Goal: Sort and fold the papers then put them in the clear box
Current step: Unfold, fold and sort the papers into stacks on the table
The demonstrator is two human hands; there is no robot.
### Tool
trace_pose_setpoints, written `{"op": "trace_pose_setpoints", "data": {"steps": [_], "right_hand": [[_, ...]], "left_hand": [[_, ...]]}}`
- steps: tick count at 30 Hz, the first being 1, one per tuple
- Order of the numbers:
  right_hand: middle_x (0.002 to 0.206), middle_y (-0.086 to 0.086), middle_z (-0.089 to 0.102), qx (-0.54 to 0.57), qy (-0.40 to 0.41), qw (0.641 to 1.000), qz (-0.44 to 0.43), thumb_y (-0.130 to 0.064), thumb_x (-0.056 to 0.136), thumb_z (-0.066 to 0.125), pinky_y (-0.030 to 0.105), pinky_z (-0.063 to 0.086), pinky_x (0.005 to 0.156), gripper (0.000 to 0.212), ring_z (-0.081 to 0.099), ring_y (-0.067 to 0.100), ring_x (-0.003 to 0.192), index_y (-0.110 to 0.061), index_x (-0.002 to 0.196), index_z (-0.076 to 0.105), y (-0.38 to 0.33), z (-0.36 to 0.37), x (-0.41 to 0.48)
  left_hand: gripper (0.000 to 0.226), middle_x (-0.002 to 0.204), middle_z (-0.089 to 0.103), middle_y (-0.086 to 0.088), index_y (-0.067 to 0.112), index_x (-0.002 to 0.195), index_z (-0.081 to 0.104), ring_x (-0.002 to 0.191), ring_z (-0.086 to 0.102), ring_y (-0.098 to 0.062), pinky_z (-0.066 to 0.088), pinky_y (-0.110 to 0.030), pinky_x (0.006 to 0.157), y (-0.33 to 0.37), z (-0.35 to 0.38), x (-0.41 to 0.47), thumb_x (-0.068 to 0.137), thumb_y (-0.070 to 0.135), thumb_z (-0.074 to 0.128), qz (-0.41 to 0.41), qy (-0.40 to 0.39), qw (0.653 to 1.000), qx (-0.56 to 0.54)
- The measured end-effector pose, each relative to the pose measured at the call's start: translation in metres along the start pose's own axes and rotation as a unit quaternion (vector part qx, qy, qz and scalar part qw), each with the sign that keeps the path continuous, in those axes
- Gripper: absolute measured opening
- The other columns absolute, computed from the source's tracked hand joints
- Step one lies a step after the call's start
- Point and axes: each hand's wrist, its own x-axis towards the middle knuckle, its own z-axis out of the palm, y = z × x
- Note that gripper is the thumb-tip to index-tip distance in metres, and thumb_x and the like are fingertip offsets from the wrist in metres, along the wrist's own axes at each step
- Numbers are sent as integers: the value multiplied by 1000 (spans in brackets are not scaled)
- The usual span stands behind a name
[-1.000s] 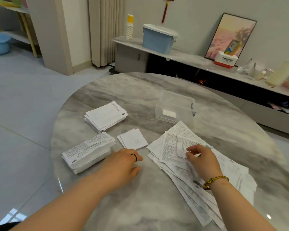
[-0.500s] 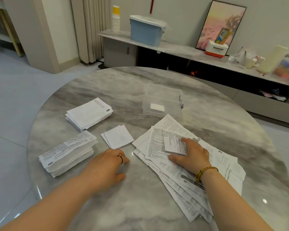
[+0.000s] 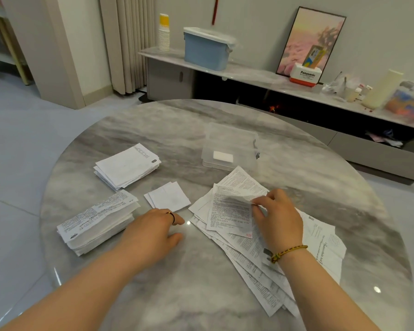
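A loose spread of printed papers (image 3: 251,249) lies on the right of the round marble table (image 3: 201,295). My right hand (image 3: 276,218) pinches the right edge of the top sheet (image 3: 230,211) and lifts it slightly. My left hand (image 3: 153,229) rests on the table with loosely curled fingers, holding nothing. The clear box (image 3: 230,146) stands behind the spread with one small folded paper (image 3: 222,156) inside. Three sorted groups lie at left: a thick folded stack (image 3: 98,220), a white stack (image 3: 127,166) and a few small folded slips (image 3: 169,197).
Beyond the table runs a low marble shelf (image 3: 261,77) with a blue lidded bin (image 3: 207,47), paper cups (image 3: 164,32), a framed picture (image 3: 311,41) and a Panasonic box (image 3: 305,75). Tiled floor surrounds the table on the left.
My right hand went from lying flat on the pile to pinching and lifting the top sheet's edge. My left hand stayed on the table. The camera shifted slightly.
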Motion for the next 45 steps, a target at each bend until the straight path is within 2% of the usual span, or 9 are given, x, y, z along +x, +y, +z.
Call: {"op": "trace_pose_setpoints", "data": {"steps": [3, 5, 10, 13, 21, 27, 33, 40, 45], "right_hand": [[77, 4, 66, 70, 37, 996, -39, -10, 69, 71, 6, 19, 39, 3, 46, 11, 43, -12, 70, 73, -9, -12, -5], [82, -1, 66, 160, 59, 985, -27, -4, 74, 69, 12, 34, 44, 6, 47, 2, 47, -8, 74, 73, -11, -21, -8], [84, -21, 59, 286, 16, 956, -68, -11, 74, 59, 4, 46, 72, 15, 55, -15, 83, -16, 80, 72, -17, -34, -31], [87, -15, 62, 268, 22, 956, -117, -17, 74, 57, 1, 43, 80, 17, 50, -23, 92, -13, 79, 73, -18, -29, -37], [92, -23, 63, 321, -15, 943, -88, -11, 82, 48, -1, 41, 82, 27, 52, -23, 94, -34, 85, 60, -32, -26, -37], [98, -1, 63, 543, -145, 787, 256, -13, 92, 48, 17, 52, 48, 14, 63, 13, 65, -14, 106, 53, -41, -31, -29], [49, -1, 63, 537, -229, 771, 253, 0, 90, 50, 17, 37, 32, 18, 50, 8, 35, -6, 77, 61, -44, -33, -28], [63, 1, 70, 586, -237, 720, 286, 1, 89, 48, 25, 42, 53, 23, 58, 17, 53, -11, 77, 64, -43, -33, -26], [59, 2, 63, 587, -225, 725, 283, 4, 86, 51, 21, 40, 48, 30, 53, 15, 53, -15, 69, 68, -43, -32, -26]], "left_hand": [[20, 102, 60, 10, 27, 109, 61, 96, 54, -8, 42, -21, 87, 5, 0, 3, 92, 29, 50, -41, 18, 990, -136], [16, 83, 60, 5, 25, 85, 62, 77, 54, -12, 43, -23, 73, 10, -2, 5, 93, 24, 48, -57, -1, 962, -269], [41, 67, 69, -1, 10, 83, 63, 52, 62, -7, 52, -19, 55, 32, -11, -3, 96, 36, 34, -138, -108, 790, -588], [54, 66, 71, -3, 10, 83, 66, 56, 65, -12, 55, -24, 55, 34, -15, -4, 95, 45, 26, -163, -132, 741, -638], [23, 66, 73, 0, 10, 77, 69, 56, 68, -10, 55, -19, 51, 20, -18, -3, 89, 4, 52, -139, -62, 793, -589], [21, 65, 73, 0, 9, 78, 69, 55, 68, -8, 53, -18, 49, 20, -20, -3, 88, 1, 53, -117, -29, 808, -576], [24, 66, 73, 1, 14, 77, 68, 56, 68, -10, 55, -20, 50, 21, -22, -4, 89, 1, 51, -123, -53, 809, -572], [28, 66, 72, -3, 11, 82, 68, 50, 63, -11, 51, -19, 45, 20, -25, -5, 90, -1, 45, -118, -96, 767, -624], [35, 60, 68, -7, 5, 72, 67, 45, 61, -12, 49, -19, 41, 21, -27, -6, 89, -9, 40, -136, -85, 745, -647]]}}
